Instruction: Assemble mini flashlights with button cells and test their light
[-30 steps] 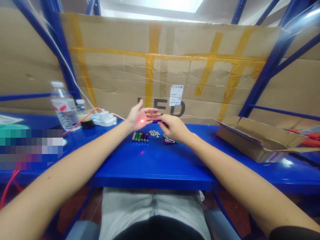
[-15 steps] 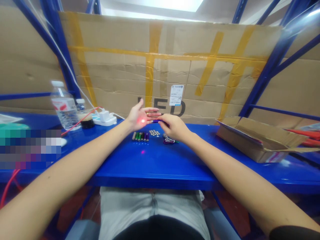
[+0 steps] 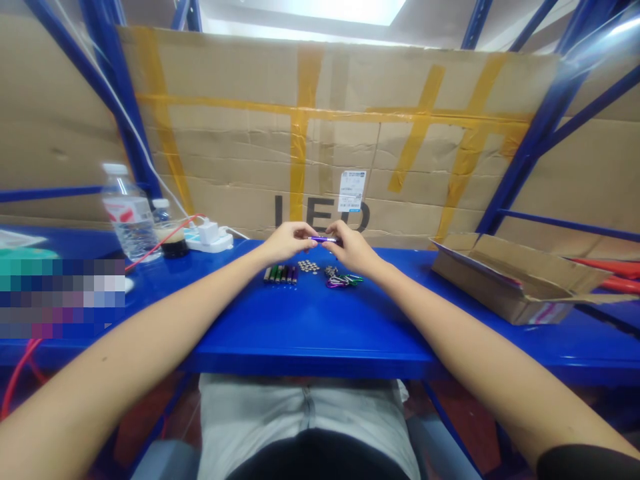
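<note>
Both hands meet above the blue table. My left hand and my right hand are closed on the two ends of a small purple pen-like light, held level between them. No red spot shows. Below the hands lie a row of several small coloured tubes, a cluster of tiny silver button cells and a bunch of coloured clips on chains.
A water bottle, a smaller dark bottle and a white power strip with a red cable stand at the left. An open cardboard box lies at the right. A taped cardboard sheet backs the table.
My left hand was open, palm up, with a red light spot on it. It has turned over and closed on the free end of the light. The red spot is gone.
</note>
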`<move>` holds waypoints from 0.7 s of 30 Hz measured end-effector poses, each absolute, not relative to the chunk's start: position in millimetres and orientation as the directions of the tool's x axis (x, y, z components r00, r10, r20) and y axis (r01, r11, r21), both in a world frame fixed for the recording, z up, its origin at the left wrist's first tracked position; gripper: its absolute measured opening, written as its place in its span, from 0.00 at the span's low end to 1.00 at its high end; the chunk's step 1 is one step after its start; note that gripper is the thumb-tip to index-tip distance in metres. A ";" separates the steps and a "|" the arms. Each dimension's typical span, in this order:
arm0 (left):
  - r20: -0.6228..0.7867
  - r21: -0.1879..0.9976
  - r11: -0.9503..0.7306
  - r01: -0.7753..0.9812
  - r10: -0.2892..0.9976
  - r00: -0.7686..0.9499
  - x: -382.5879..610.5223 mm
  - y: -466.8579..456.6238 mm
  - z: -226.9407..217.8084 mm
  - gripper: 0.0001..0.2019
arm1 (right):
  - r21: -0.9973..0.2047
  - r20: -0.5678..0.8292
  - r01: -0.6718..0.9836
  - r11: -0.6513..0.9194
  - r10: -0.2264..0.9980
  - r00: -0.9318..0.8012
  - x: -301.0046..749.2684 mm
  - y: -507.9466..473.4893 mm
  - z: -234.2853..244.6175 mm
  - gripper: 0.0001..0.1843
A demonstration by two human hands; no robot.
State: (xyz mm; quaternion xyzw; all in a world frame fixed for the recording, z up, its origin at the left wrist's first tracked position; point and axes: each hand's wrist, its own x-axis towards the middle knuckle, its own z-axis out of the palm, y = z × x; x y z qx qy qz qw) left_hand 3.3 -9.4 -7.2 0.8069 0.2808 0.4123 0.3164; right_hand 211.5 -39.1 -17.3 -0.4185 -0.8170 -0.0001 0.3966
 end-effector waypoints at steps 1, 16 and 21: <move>0.505 0.721 -0.661 0.208 0.707 0.495 2.2 -7.7 -8.2 0.11 | -0.345 0.636 0.679 0.647 0.694 -0.338 213.2 -35.1 -18.4 0.15; 0.439 0.441 -0.605 0.663 0.790 0.428 -12.1 40.5 -27.3 0.09 | -0.352 0.476 0.809 0.472 0.834 -0.280 210.6 15.9 -43.6 0.03; 0.410 0.408 -0.568 0.715 0.814 0.412 -14.9 48.7 -32.1 0.09 | -0.281 0.409 0.839 0.466 0.849 -0.335 217.2 21.9 -50.3 0.07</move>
